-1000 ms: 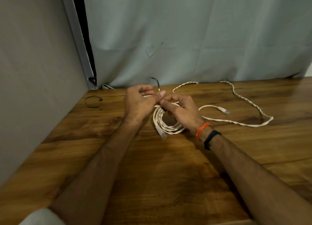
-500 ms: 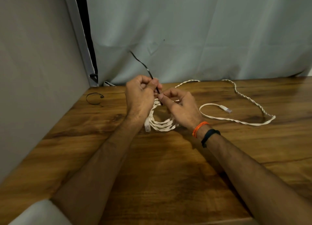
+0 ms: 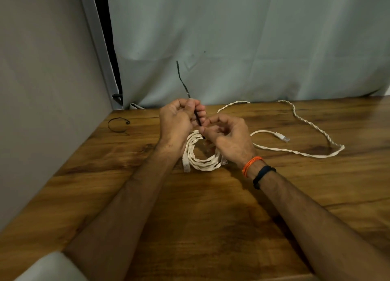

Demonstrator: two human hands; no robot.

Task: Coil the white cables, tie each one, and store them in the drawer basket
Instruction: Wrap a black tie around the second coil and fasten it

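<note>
A coiled white cable (image 3: 200, 162) lies on the wooden table (image 3: 200, 217) under both hands. My left hand (image 3: 177, 122) pinches a black tie (image 3: 183, 82) whose free end sticks up toward the curtain. My right hand (image 3: 228, 135) pinches the lower part of the same tie where it meets the top of the coil. A second white cable (image 3: 310, 124) lies loose and uncoiled on the table to the right, its plug (image 3: 282, 136) pointing right. No drawer basket is in view.
Another black tie (image 3: 118, 124), bent into an open loop, lies at the table's back left corner. A grey wall (image 3: 42, 112) borders the table on the left and a pale curtain (image 3: 253, 48) hangs behind it.
The black tie's long end, first curled low by the fingers, has been pulled up and now stands straighter. The coil shifted slightly left under the hands.
</note>
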